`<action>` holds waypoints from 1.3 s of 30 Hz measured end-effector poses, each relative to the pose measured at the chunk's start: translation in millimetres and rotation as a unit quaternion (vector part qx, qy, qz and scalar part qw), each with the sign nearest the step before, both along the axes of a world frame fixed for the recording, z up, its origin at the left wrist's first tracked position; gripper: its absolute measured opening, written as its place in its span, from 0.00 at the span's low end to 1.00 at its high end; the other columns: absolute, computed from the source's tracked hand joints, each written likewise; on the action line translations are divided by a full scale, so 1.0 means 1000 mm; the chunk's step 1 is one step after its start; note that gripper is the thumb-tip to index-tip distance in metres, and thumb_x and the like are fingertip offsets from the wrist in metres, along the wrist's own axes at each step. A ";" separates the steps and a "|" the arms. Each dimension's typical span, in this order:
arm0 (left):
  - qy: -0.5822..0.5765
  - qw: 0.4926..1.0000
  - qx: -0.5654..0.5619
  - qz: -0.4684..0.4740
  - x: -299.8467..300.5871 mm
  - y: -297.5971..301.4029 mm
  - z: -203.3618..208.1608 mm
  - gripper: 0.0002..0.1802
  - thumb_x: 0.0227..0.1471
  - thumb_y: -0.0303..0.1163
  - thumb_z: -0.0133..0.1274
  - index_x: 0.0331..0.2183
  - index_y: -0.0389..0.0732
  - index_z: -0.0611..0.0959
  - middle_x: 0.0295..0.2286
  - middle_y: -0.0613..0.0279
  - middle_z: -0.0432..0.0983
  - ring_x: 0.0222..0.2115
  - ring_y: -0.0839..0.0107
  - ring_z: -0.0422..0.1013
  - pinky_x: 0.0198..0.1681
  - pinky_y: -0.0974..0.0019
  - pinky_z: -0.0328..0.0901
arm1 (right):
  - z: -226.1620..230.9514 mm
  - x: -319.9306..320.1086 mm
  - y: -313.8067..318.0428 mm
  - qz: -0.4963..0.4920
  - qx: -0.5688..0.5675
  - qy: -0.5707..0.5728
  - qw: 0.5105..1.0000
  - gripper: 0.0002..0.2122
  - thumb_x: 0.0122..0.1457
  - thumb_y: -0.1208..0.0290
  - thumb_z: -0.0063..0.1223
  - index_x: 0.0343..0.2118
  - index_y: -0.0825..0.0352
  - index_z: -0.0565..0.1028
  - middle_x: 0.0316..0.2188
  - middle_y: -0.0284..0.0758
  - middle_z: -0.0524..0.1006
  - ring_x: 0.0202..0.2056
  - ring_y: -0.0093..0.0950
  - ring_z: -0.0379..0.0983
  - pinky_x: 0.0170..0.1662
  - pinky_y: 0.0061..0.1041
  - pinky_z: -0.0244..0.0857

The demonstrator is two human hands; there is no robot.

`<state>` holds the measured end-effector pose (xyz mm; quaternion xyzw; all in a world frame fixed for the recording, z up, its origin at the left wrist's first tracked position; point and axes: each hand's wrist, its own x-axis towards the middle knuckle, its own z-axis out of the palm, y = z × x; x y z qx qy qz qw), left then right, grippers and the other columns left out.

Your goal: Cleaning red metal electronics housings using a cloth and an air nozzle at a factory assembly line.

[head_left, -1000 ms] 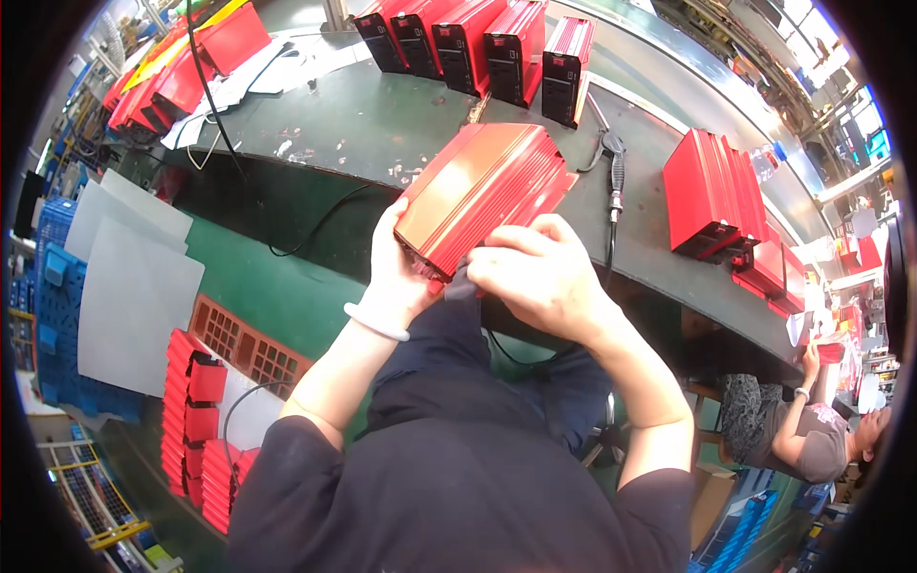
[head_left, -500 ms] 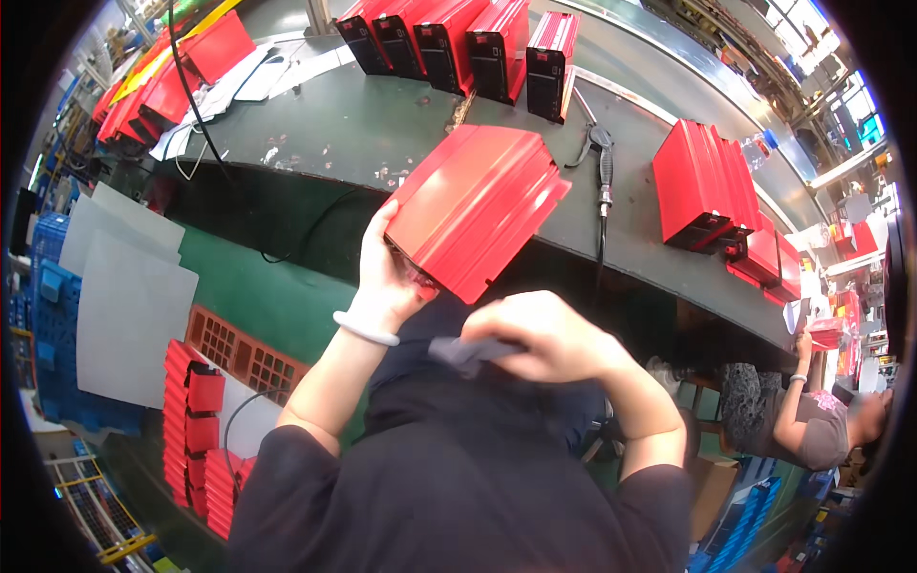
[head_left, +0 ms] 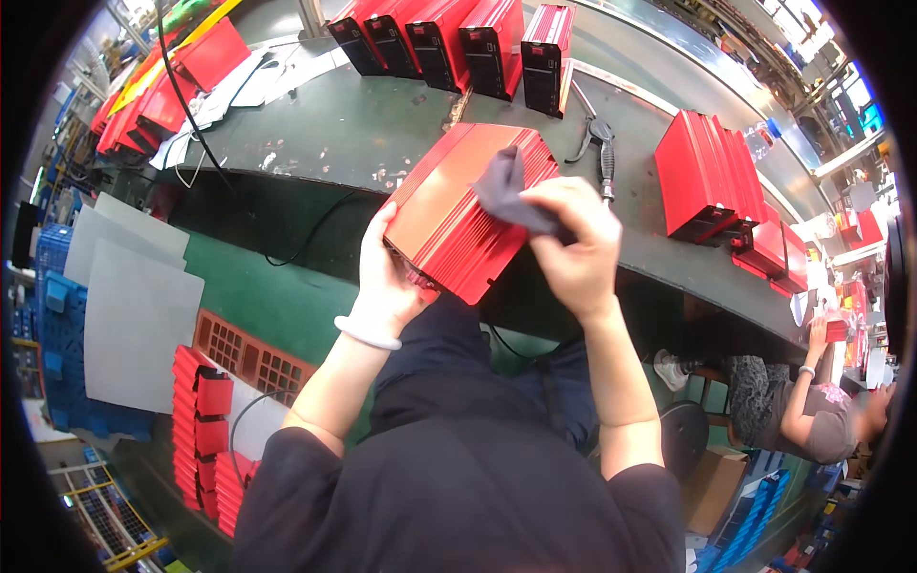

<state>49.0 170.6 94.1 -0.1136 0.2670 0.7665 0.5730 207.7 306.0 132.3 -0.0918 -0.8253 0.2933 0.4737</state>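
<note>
A red ribbed metal casing (head_left: 444, 196) is held up in front of me, tilted, over the near edge of the workbench. My left hand (head_left: 380, 272) grips its lower left end, thumb on the top face and fingers underneath. A dark grey cloth (head_left: 511, 196) is pinched in my right hand (head_left: 581, 239), and it lies against the ribbed right side of the casing. The cloth covers part of those ribs.
Several red casings with black ends (head_left: 439, 53) stand along the back of the bench (head_left: 334, 124). An air blow gun (head_left: 602, 143) lies right of centre, beside more red casings (head_left: 707, 181). At far right sits another person (head_left: 812, 411). Red casings (head_left: 201, 430) are stacked at lower left.
My right hand has moved up and away from my body, bringing the cloth onto the casing's ribbed side. The left hand keeps its hold on the casing.
</note>
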 end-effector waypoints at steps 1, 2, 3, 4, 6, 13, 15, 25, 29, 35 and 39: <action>0.004 1.000 -0.004 -0.008 0.003 0.000 0.005 0.25 0.54 0.48 0.46 0.48 0.43 0.74 0.45 0.59 0.74 0.43 0.61 0.72 0.47 0.54 0.68 | -0.005 -0.005 -0.006 0.001 0.013 -0.010 1.000 0.15 0.37 0.84 0.54 0.32 0.68 0.77 0.29 0.37 0.75 0.32 0.36 0.74 0.36 0.28 0.68; 0.009 1.000 -0.009 -0.016 0.005 0.001 0.008 0.24 0.54 0.49 0.46 0.47 0.44 0.76 0.43 0.60 0.75 0.42 0.62 0.73 0.45 0.55 0.69 | -0.015 -0.008 -0.007 0.005 0.036 -0.028 0.999 0.16 0.35 0.84 0.53 0.32 0.66 0.77 0.30 0.36 0.75 0.32 0.36 0.73 0.36 0.29 0.67; 0.010 1.000 -0.008 -0.016 0.005 0.002 0.008 0.24 0.54 0.49 0.46 0.47 0.44 0.76 0.43 0.60 0.75 0.42 0.62 0.73 0.45 0.55 0.69 | -0.021 -0.007 -0.010 0.022 0.054 -0.036 0.998 0.17 0.33 0.83 0.54 0.32 0.66 0.78 0.29 0.35 0.75 0.31 0.35 0.73 0.36 0.30 0.67; 0.011 1.000 -0.004 -0.015 0.005 0.002 0.007 0.24 0.54 0.49 0.46 0.47 0.44 0.76 0.43 0.60 0.75 0.42 0.62 0.73 0.45 0.55 0.69 | -0.019 -0.008 -0.019 0.039 0.110 -0.028 0.993 0.17 0.33 0.82 0.54 0.32 0.66 0.78 0.30 0.34 0.75 0.30 0.35 0.73 0.35 0.30 0.67; 0.003 1.000 -0.015 -0.008 0.004 0.001 0.012 0.25 0.54 0.49 0.46 0.47 0.44 0.76 0.43 0.60 0.76 0.42 0.62 0.73 0.47 0.54 0.68 | -0.015 -0.012 -0.028 0.064 0.150 -0.022 0.986 0.17 0.32 0.81 0.55 0.31 0.66 0.77 0.29 0.34 0.75 0.30 0.34 0.73 0.35 0.30 0.67; -0.016 1.000 -0.013 -0.009 0.003 0.005 0.011 0.24 0.54 0.49 0.47 0.46 0.43 0.77 0.42 0.59 0.76 0.42 0.61 0.73 0.47 0.54 0.68 | -0.012 -0.013 0.001 -0.034 0.108 -0.033 0.993 0.16 0.34 0.82 0.53 0.32 0.66 0.78 0.31 0.37 0.76 0.32 0.37 0.73 0.38 0.32 0.68; -0.035 0.999 0.012 -0.018 0.000 0.004 0.008 0.24 0.54 0.49 0.46 0.45 0.43 0.77 0.42 0.59 0.77 0.41 0.60 0.73 0.47 0.54 0.68 | -0.013 -0.013 -0.023 0.043 0.153 -0.039 0.986 0.15 0.34 0.81 0.54 0.31 0.65 0.77 0.31 0.34 0.75 0.32 0.34 0.74 0.37 0.32 0.67; -0.017 1.000 0.004 -0.019 -0.001 0.002 0.004 0.24 0.54 0.48 0.47 0.46 0.43 0.77 0.42 0.59 0.76 0.41 0.61 0.74 0.46 0.53 0.69 | 0.007 0.021 0.057 -0.184 -0.244 0.218 0.927 0.06 0.58 0.76 0.55 0.35 0.72 0.72 0.25 0.25 0.72 0.25 0.13 0.65 0.28 0.13 0.60; -0.013 1.000 0.009 -0.020 0.003 0.000 0.009 0.23 0.54 0.47 0.47 0.46 0.43 0.77 0.43 0.59 0.76 0.41 0.61 0.74 0.46 0.53 0.69 | 0.004 0.018 0.056 -0.234 -0.059 0.169 0.956 0.06 0.53 0.80 0.57 0.32 0.70 0.71 0.26 0.29 0.70 0.27 0.16 0.65 0.31 0.16 0.62; -0.021 1.000 0.019 -0.006 0.004 0.004 0.006 0.23 0.54 0.47 0.47 0.47 0.43 0.76 0.43 0.60 0.76 0.42 0.62 0.73 0.45 0.54 0.69 | 0.005 0.017 0.036 -0.133 0.086 -0.142 0.977 0.12 0.43 0.82 0.53 0.34 0.67 0.73 0.29 0.38 0.75 0.31 0.37 0.72 0.35 0.30 0.66; 0.033 0.999 -0.007 0.001 0.009 0.007 0.007 0.26 0.55 0.47 0.46 0.51 0.42 0.72 0.46 0.59 0.73 0.43 0.61 0.72 0.46 0.57 0.69 | 0.004 0.021 0.036 -0.137 0.217 -0.215 0.942 0.11 0.44 0.80 0.52 0.34 0.65 0.72 0.26 0.35 0.74 0.30 0.33 0.69 0.35 0.30 0.64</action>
